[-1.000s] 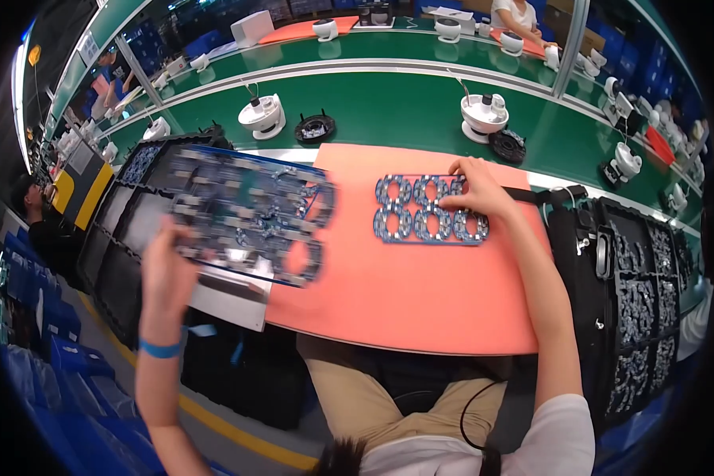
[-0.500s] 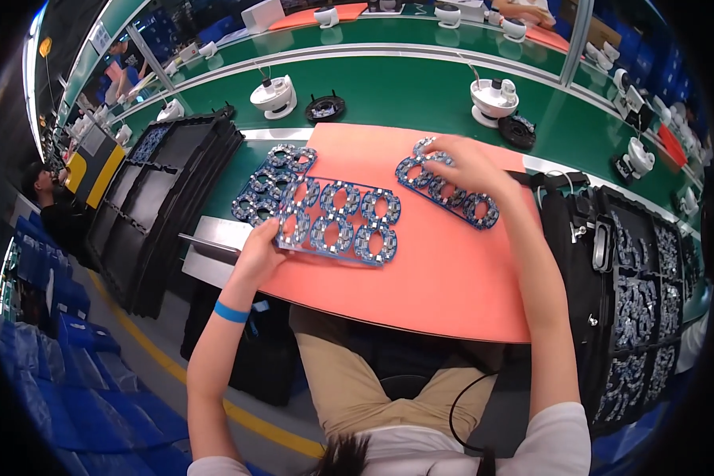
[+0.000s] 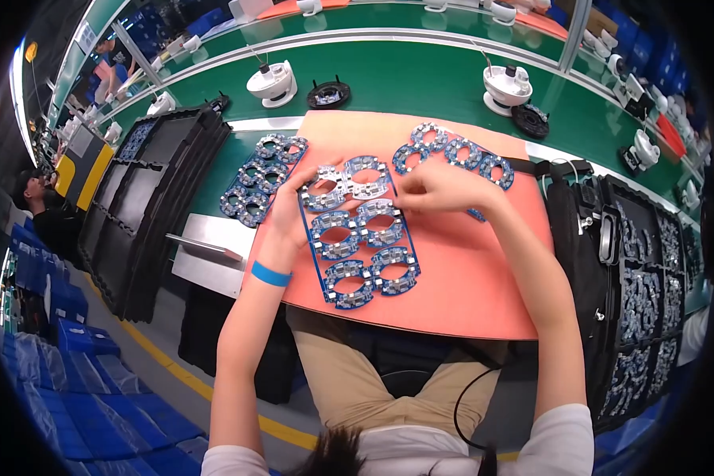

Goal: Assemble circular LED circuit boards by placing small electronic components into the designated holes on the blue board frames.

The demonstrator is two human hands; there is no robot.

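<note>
Gripping the circuit panel (image 3: 362, 236) by its upper left edge, the left hand (image 3: 288, 218) holds it over the pink mat (image 3: 468, 278). The right hand (image 3: 432, 188) keeps its fingers bunched narrow by the upper right edge; whether they pinch anything, I cannot tell. All six rings here are joined. A left-hand panel (image 3: 263, 174) looks whole; a far panel (image 3: 478, 163) is partly hidden. Small boards (image 3: 635, 309) already lie in the black tray (image 3: 611, 333).

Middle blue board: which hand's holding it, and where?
The left hand holds the blue board by its upper left edge; whether the right hand grips it too, I can't tell.
</note>
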